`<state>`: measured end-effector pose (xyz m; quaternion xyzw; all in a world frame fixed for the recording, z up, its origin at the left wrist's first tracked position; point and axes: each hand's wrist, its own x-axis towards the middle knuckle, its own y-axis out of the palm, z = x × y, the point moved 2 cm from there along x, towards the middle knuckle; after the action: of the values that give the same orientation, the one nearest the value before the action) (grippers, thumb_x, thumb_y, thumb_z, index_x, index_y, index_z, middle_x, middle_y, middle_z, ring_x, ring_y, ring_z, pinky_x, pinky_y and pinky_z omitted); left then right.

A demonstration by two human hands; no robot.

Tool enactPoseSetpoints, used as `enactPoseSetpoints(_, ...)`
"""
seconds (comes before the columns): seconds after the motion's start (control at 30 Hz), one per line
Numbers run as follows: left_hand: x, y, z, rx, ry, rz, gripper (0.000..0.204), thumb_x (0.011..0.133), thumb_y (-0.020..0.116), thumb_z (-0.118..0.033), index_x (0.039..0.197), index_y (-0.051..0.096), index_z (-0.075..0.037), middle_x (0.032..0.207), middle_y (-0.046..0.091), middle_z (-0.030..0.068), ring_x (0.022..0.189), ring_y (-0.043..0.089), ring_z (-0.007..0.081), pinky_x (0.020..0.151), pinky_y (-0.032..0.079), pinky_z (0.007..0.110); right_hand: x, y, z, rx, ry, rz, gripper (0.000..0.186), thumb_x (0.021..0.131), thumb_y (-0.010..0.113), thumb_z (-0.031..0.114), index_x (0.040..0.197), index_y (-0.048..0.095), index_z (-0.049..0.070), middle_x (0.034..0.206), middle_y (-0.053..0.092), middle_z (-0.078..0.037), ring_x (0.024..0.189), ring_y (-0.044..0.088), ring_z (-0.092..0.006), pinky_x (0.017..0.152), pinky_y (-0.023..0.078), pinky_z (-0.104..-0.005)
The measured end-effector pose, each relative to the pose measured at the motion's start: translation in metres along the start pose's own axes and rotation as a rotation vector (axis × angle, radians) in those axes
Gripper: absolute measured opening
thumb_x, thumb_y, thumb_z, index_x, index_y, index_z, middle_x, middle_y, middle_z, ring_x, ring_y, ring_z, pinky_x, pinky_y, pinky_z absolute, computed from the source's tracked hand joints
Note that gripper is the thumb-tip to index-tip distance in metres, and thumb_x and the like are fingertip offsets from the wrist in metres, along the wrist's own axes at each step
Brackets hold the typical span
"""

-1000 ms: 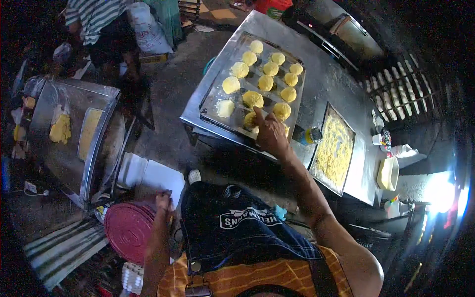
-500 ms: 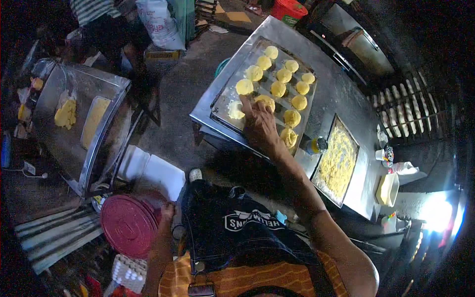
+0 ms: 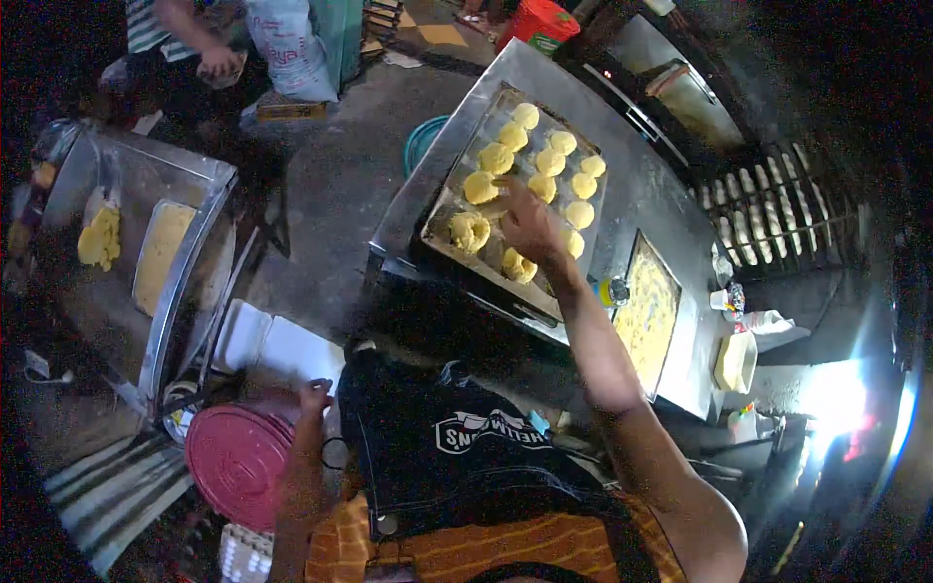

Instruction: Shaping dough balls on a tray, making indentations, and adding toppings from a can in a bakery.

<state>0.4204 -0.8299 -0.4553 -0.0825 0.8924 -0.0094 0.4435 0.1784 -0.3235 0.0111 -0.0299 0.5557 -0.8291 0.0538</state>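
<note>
My right hand (image 3: 530, 222) is over a metal baking tray (image 3: 439, 206), its fingers stretched and apart, with the index finger close to a smooth yellow dough ball (image 3: 479, 188). Nothing shows in its grip, though the tray under the palm is hidden. A rougher, cracked dough ball (image 3: 469, 233) sits at the tray's left corner. Another rough ball (image 3: 519, 265) lies at the near edge, beside my wrist. Several rounder balls stand in rows behind. Down at the left, my left hand (image 3: 314, 396) hangs beside a pink lidded bucket (image 3: 238, 466); its fingers are too small and dark to read.
A second tray with yellow crumbs (image 3: 649, 311) and a small jar (image 3: 612, 291) share the steel table (image 3: 398, 222). At left, another table (image 3: 190, 170) carries yellow dough (image 3: 99, 236). A co-worker's hand (image 3: 219, 64) shows beyond it. A rack (image 3: 768, 209) stands at right.
My right hand has lifted off a dough ball and its fingers have spread. A rough ball now sits where a pale powdery patch was. The co-worker's hand has come into sight.
</note>
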Motion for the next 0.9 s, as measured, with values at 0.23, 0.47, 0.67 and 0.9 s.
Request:
enactPoseSetpoints(0.23, 0.038, 0.029, -0.073, -0.092, 0.084, 0.280, 0.024, 0.087, 0.081, -0.019, 0.101, 0.066, -0.006, 0.075, 0.057, -0.0009, 0.050, 0.048, 0.0095, 0.044, 0.039, 0.026, -0.003, -0.008, -0.011, -0.170, 0.122, -0.314, 0.074, 0.081, 0.059, 0.006, 0.152, 0.042, 0.012, 0.119, 0.074, -0.015, 0.120, 0.061, -0.0368, 0.101, 0.048, -0.0471)
enactPoseSetpoints(0.47, 0.017, 0.020, -0.113, 0.256, 0.012, 0.243, 0.020, 0.088, 0.080, -0.019, 0.099, 0.068, -0.008, 0.076, 0.058, -0.0001, 0.053, 0.049, 0.0098, 0.044, 0.038, 0.028, 0.008, 0.019, -0.034, -0.367, 0.190, -0.146, 0.077, 0.082, 0.065, 0.011, 0.155, 0.037, 0.010, 0.112, 0.073, -0.021, 0.117, 0.060, -0.0412, 0.097, 0.049, -0.0530)
enactPoseSetpoints(0.67, -0.018, 0.066, -0.132, -0.078, 0.254, 0.180, 0.016, 0.092, 0.077, -0.017, 0.100, 0.069, -0.007, 0.079, 0.064, 0.0006, 0.055, 0.054, 0.0102, 0.047, 0.044, 0.028, 0.029, 0.014, -0.069, -0.299, 0.249, 0.014, 0.068, 0.085, 0.064, 0.013, 0.150, 0.042, 0.008, 0.113, 0.072, -0.021, 0.112, 0.064, -0.0424, 0.092, 0.051, -0.0534)
enactPoseSetpoints(0.9, -0.133, 0.182, -0.302, 0.003, 0.656, 0.249, 0.025, 0.099, 0.071, -0.021, 0.119, 0.068, -0.005, 0.089, 0.065, -0.0022, 0.072, 0.055, 0.0050, 0.060, 0.046, 0.024, 0.037, -0.031, -0.115, 0.082, 0.076, -0.274, 0.067, 0.084, 0.068, 0.011, 0.147, 0.045, 0.008, 0.110, 0.075, -0.015, 0.101, 0.069, -0.0396, 0.091, 0.055, -0.0477)
